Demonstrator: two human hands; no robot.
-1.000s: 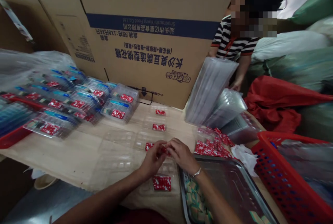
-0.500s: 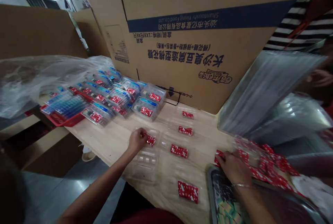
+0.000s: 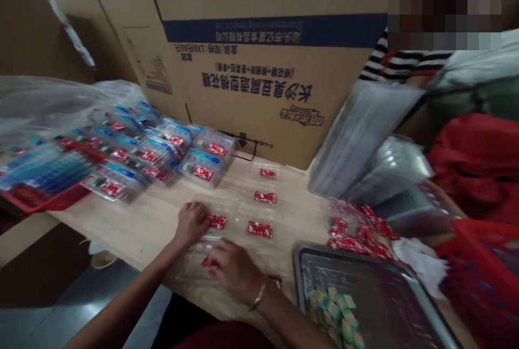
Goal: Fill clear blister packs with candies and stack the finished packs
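My left hand [image 3: 192,223] has its fingers curled closed at the left end of a red packet with white marks [image 3: 218,222], which lies in a clear plastic tray. Just nearer, my right hand [image 3: 237,270] pinches another red packet [image 3: 205,261] over a second clear tray [image 3: 188,265]. A column of clear trays beside my hands bears red packets, among them one packet [image 3: 260,229] and another farther back [image 3: 265,197]. My right forearm and hand partly cover the nearest packet [image 3: 276,281].
Filled clear boxes [image 3: 205,168] stand at the left by a red basket [image 3: 60,201]. A large carton [image 3: 251,79] walls the back. To the right are a metal tray [image 3: 389,289] with green-and-cream pieces, loose red packets [image 3: 354,235], stacked clear plastic [image 3: 357,138] and a person's striped sleeve [image 3: 375,60].
My right hand has moved left from the loose packets to the near clear tray, carrying a red packet. My left hand stays by its packet. The view has swung right.
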